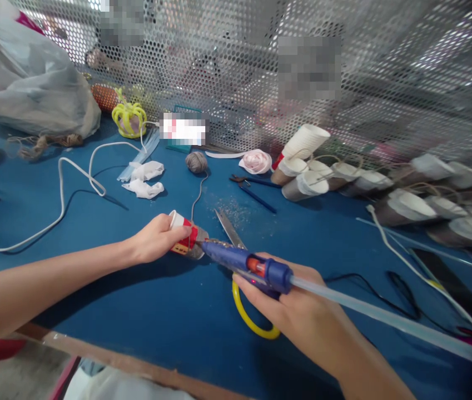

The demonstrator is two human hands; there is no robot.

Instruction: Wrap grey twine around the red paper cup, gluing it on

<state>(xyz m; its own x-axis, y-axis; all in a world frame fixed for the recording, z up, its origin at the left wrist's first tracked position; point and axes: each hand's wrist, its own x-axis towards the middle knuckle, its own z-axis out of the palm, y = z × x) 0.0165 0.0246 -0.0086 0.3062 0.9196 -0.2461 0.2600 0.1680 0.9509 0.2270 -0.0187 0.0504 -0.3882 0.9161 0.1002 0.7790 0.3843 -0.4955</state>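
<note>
My left hand [156, 238] is closed around a red and white paper cup [180, 248], tilted on its side with its white rim to the upper left. Grey yarn wraps the cup's base end and runs back to a grey yarn ball [196, 162]. In my right hand [289, 303] is a blue hot glue gun [236, 260] with a long clear glue stick [364, 311] out of its back. Its nozzle is at the cup's yarn-covered end; whether it touches, I cannot tell. Yellow-handled scissors [256, 325] lie on the table, partly hidden under the glue gun.
On the blue table [144, 316] lie pliers [256, 191], white scraps [144, 180], a pink fabric rose [256, 161] and a white cable [61, 189]. Several yarn-wrapped cups [306, 186] stand at right. A plastic bag [39, 83] sits back left, before a perforated metal screen [227, 66].
</note>
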